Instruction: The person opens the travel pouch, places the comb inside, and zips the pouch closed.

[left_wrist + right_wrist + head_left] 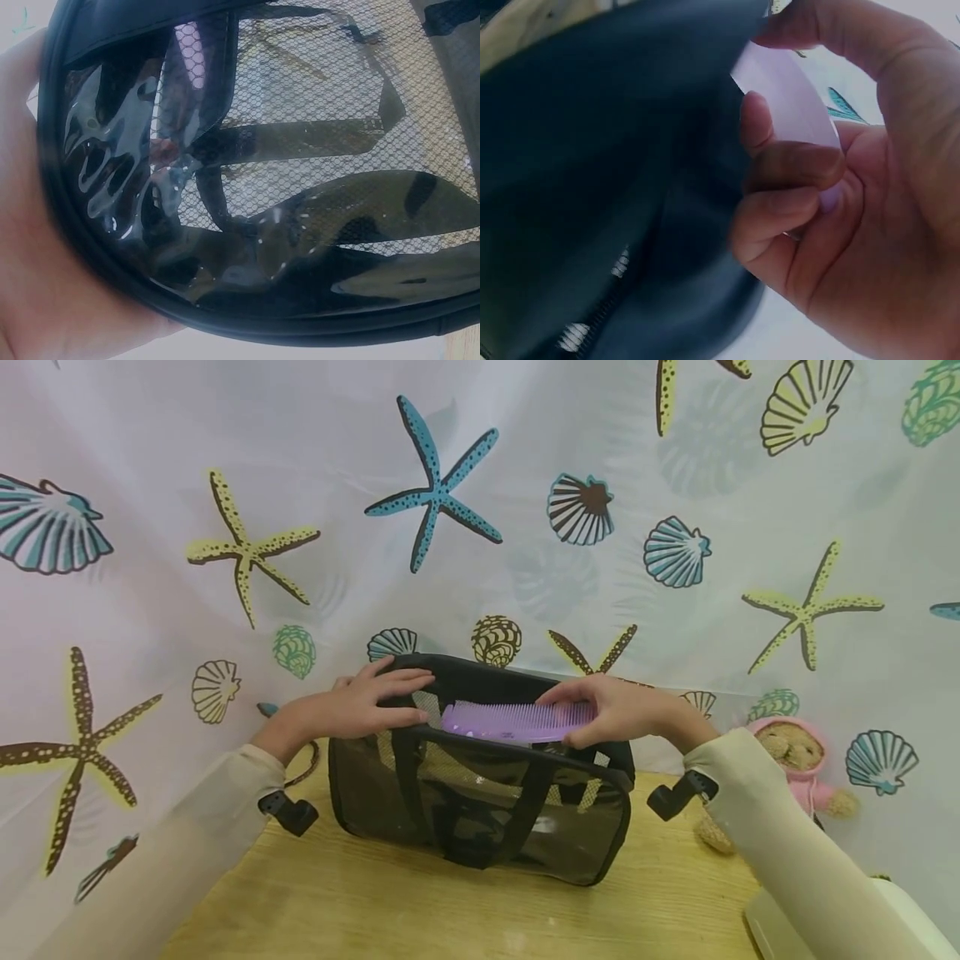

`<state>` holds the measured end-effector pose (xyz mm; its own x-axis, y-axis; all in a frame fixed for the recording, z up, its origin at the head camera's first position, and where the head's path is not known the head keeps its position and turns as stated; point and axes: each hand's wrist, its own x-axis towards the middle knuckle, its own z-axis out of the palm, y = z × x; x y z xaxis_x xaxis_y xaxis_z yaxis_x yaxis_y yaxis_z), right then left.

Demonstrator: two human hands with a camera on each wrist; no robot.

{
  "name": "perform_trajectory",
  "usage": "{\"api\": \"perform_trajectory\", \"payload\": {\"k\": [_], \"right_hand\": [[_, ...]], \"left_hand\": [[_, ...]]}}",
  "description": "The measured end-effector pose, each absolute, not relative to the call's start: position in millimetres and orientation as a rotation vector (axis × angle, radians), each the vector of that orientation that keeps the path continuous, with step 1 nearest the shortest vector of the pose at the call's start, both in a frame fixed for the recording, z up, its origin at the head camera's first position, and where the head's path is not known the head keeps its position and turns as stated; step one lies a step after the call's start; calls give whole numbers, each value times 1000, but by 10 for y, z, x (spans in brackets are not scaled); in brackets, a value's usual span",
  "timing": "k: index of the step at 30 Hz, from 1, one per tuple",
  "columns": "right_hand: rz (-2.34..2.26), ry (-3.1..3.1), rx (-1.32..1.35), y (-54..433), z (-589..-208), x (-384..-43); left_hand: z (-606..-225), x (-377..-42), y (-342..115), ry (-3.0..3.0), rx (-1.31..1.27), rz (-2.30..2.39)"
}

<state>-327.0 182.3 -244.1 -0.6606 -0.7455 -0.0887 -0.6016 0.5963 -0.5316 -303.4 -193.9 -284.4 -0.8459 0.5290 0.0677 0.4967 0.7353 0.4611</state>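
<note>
A black bag [517,810] with see-through panels and mesh stands on the wooden table, its top open. At the bag's left end, my left hand [375,700] holds the upper rim, thumb toward the front edge and fingers over the back. A large purple comb [495,720] lies lengthwise in the opening, teeth up. My right hand [618,708] grips the comb's right end between thumb and fingers. In the right wrist view, curled fingers hold the comb [791,97] beside the dark bag wall [615,165]. Clear plastic and mesh [300,97] fill the left wrist view.
A plush bear [795,756] in a pink hood sits right of the bag, behind the right forearm. A pale rounded object [780,927] is at the lower right. Behind the bag hangs a white curtain [510,410] with starfish and shells. Wooden table [420,910] extends in front.
</note>
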Motion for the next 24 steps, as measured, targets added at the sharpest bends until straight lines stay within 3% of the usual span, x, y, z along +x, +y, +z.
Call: {"api": "perform_trajectory", "payload": {"k": [24], "right_hand": [[-741, 2362, -1080, 1672, -2844, -3400]], "left_hand": [[-2845, -3020, -1943, 2862, 890, 755]]}}
